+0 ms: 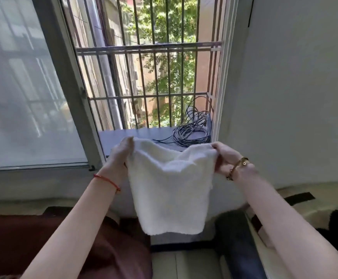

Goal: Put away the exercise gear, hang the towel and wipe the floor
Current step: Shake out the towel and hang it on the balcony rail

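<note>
Window sill behind; towel btwn hands.

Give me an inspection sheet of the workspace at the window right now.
Surface: grey sill outside the open window, behind bars.
Job's things: white towel, held up by its top corners, hanging free, not yet hung.
Clutter: nothing seen on the sill besides the cable.
Hands: left hand and right hand each grip a top corner.
Cables: dark coil at the sill's right end.
Surroundings: frosted pane at left, white wall at right, trees outside.
</note>
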### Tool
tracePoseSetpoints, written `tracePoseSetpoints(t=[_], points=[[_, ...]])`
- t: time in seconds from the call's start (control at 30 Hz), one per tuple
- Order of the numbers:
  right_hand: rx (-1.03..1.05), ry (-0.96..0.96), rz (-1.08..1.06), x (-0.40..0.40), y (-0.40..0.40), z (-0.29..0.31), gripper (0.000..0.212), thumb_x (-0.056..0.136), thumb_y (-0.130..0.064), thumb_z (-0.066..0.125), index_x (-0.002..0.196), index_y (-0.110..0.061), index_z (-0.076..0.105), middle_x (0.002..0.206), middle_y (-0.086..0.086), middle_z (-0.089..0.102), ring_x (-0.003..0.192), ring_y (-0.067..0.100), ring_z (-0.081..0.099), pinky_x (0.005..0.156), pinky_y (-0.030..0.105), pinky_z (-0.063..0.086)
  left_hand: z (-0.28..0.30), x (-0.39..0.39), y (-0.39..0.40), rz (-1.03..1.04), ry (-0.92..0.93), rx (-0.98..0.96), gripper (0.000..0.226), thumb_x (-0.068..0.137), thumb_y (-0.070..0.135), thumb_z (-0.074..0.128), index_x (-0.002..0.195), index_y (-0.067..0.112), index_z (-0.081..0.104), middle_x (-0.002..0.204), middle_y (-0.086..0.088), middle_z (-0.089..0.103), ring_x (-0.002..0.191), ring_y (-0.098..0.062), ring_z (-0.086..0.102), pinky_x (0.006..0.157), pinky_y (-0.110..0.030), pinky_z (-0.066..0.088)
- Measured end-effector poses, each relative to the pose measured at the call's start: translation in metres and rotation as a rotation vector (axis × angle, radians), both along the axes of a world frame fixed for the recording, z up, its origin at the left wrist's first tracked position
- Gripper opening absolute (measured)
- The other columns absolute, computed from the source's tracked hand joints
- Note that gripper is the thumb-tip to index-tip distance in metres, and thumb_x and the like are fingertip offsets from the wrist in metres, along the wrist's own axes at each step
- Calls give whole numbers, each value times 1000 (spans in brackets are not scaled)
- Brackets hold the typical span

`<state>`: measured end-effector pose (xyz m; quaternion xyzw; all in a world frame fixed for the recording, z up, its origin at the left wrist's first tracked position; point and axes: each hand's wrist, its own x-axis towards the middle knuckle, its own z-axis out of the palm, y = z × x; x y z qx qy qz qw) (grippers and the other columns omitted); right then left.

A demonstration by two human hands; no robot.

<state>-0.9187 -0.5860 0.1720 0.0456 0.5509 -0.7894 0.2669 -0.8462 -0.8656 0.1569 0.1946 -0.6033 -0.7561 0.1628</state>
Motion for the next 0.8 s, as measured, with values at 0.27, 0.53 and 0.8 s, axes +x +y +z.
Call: tracePoseSetpoints(t=[0.27, 0.53, 0.8], points=[[-151, 287, 88, -152, -56, 79, 34, 88, -40, 56, 79, -8, 66, 74, 10, 67, 67, 24, 65, 68, 37, 57, 99, -139, -36, 66, 187, -84, 36, 103, 30, 37, 70, 17, 43, 64, -3, 38, 54, -15, 38, 47, -27, 32], [-224, 702, -75, -303, -122, 214, 13, 94, -19, 51, 97, -9, 59, 71, 5, 59, 65, 18, 57, 52, 24, 52, 221, -250, -82, 153, 534, -206, 21, 96, 27, 48, 81, 16, 57, 67, -3, 59, 60, -13, 60, 56, -21, 48], [-264, 979, -237, -415, -172, 316, 18, 94, -18, 47, 78, -19, 56, 70, 2, 52, 60, 13, 49, 50, 22, 43, 298, -351, -148, 452, 568, -818, 27, 96, 16, 55, 123, 16, 52, 104, 1, 57, 89, -16, 54, 55, -10, 40]])
